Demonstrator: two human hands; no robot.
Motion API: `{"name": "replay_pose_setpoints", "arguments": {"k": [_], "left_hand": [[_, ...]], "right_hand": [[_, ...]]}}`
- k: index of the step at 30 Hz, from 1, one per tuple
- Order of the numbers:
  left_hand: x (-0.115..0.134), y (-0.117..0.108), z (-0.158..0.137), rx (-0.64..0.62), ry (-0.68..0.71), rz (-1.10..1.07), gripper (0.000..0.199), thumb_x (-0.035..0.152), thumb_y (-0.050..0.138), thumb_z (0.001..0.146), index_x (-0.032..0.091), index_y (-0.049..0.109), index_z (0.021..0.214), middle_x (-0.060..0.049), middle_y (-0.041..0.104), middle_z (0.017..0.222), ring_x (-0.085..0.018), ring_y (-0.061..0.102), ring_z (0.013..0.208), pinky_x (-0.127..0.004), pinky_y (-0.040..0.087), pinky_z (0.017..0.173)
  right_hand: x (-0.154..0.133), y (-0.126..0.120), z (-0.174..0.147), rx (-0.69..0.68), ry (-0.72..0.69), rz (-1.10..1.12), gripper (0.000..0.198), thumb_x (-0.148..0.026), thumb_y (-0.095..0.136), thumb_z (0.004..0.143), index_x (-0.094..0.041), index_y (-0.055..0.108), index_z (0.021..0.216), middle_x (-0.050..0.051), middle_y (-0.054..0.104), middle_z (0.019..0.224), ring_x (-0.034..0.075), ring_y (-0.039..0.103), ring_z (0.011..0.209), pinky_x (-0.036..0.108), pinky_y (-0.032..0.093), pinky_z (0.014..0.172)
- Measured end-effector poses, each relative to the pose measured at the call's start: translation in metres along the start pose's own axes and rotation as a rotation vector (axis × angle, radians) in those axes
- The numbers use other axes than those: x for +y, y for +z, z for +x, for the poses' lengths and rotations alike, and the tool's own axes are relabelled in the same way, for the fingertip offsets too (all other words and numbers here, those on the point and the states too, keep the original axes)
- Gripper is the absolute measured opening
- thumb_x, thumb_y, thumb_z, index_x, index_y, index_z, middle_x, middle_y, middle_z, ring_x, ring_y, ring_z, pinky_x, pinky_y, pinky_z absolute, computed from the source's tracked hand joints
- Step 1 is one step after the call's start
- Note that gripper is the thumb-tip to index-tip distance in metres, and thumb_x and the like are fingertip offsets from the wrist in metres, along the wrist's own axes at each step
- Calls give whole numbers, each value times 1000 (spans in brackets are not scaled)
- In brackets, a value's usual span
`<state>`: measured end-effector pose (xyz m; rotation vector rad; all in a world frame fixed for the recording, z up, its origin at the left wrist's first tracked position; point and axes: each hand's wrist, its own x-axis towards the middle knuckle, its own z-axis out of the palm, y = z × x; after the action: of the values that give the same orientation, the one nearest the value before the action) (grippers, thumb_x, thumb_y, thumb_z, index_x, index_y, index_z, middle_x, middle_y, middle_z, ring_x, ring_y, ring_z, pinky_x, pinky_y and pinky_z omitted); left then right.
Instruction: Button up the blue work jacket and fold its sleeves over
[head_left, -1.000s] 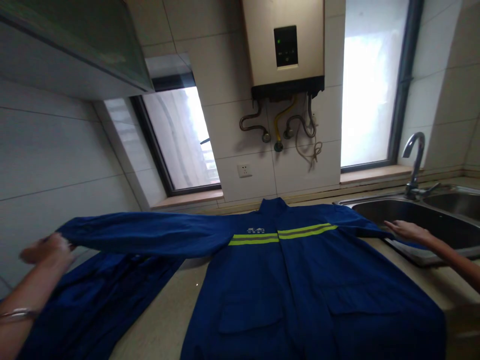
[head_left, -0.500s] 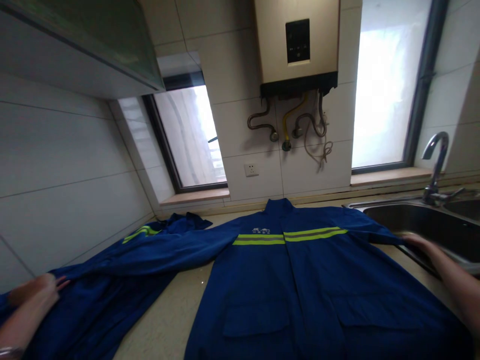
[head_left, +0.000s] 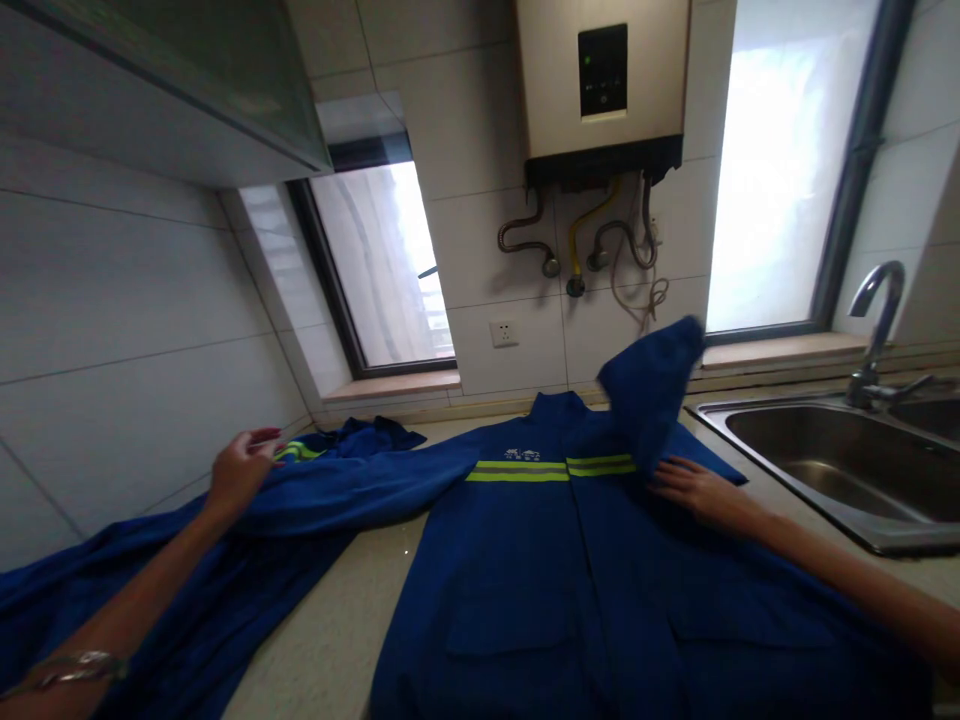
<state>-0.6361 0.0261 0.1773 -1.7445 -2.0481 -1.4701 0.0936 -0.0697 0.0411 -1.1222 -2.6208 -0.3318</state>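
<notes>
A blue work jacket (head_left: 517, 560) with yellow-green reflective bands lies front up on the counter. My right hand (head_left: 697, 490) is at its chest on the right, fingers stretched out and touching the base of the right-side sleeve (head_left: 649, 385). That sleeve stands up in the air, folded inward over the jacket, its end blurred. On the left, my left hand (head_left: 244, 465) hovers above the other outstretched sleeve (head_left: 352, 495), fingers extended with nothing visible in them. A second blue garment (head_left: 142, 610) with a similar band lies under that sleeve.
A steel sink (head_left: 787, 500) with a curved faucet (head_left: 877, 320) is at the right. The water heater (head_left: 600, 80) and its pipes hang on the tiled wall above a socket (head_left: 504, 333). An overhead cabinet (head_left: 150, 90) juts out at upper left. Bare countertop (head_left: 322, 620) shows between the garments.
My right hand has moved left from the sink edge, and the sleeve it held has swung up and inward. My left hand has risen rightward off the other sleeve.
</notes>
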Motion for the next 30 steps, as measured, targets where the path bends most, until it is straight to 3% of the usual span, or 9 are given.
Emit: {"name": "replay_pose_setpoints", "arguments": {"k": [3, 7, 9, 12, 16, 19, 22, 26, 30], "left_hand": [[31, 29, -17, -307, -9, -156, 35, 27, 52, 73, 12, 56, 104, -6, 63, 102, -21, 61, 93, -24, 52, 65], [74, 58, -60, -696, 69, -194, 37, 40, 60, 65, 15, 63, 91, -7, 66, 95, -26, 61, 90, -30, 53, 64], [91, 71, -90, -841, 197, -158, 36, 41, 60, 67, 17, 65, 93, -7, 67, 97, -27, 62, 91, -33, 53, 71], [105, 95, -138, -990, 468, -58, 42, 36, 57, 73, 18, 61, 111, -9, 63, 109, -25, 59, 99, -35, 48, 87], [112, 133, -186, -972, 792, 149, 72, 22, 61, 69, 23, 36, 137, -13, 40, 139, -31, 40, 125, -44, 34, 103], [114, 158, -198, -961, 977, 228, 72, 14, 55, 72, 25, 31, 139, -13, 29, 145, -32, 35, 128, -47, 32, 104], [121, 170, -199, -971, 959, 101, 59, 16, 51, 78, 25, 38, 134, -11, 37, 140, -27, 43, 123, -41, 38, 102], [139, 164, -198, -784, 803, -201, 35, 15, 47, 82, 20, 52, 117, -9, 55, 117, -20, 50, 113, -37, 39, 100], [154, 148, -201, -639, 774, -356, 27, 22, 49, 86, 19, 54, 113, -8, 59, 111, -19, 53, 108, -38, 44, 96]], "right_hand": [[-35, 13, -7, -127, -12, 169, 52, -2, 43, 72, -23, 61, 116, 6, 51, 132, 25, 49, 120, 47, 35, 104], [-41, 3, -11, -133, 91, 299, 40, -8, 43, 77, -23, 68, 104, 5, 54, 129, 23, 52, 116, 41, 40, 101], [-40, -6, -8, -130, 71, 312, 37, -8, 43, 77, -22, 69, 98, 5, 57, 125, 23, 54, 114, 40, 41, 99], [-48, -14, 4, -84, 44, 299, 33, -7, 42, 78, -19, 66, 97, 7, 60, 117, 20, 57, 105, 35, 47, 90], [-83, -10, 34, 52, -10, 196, 38, -5, 39, 80, -15, 57, 112, 11, 59, 115, 20, 55, 106, 35, 48, 88], [-121, 1, 67, 109, -127, 119, 42, -9, 39, 83, -15, 51, 122, 12, 54, 124, 24, 48, 116, 41, 44, 94], [-158, 14, 105, 151, -183, 97, 47, -15, 43, 85, -17, 43, 132, 13, 46, 135, 27, 42, 123, 44, 40, 100], [-183, 25, 147, 234, -81, 125, 64, -30, 57, 81, -19, 32, 139, 13, 35, 143, 32, 33, 130, 49, 36, 102], [-180, 22, 168, 349, -84, 243, 44, -31, 48, 89, -22, 43, 131, 10, 54, 128, 25, 50, 117, 42, 44, 96]]}}
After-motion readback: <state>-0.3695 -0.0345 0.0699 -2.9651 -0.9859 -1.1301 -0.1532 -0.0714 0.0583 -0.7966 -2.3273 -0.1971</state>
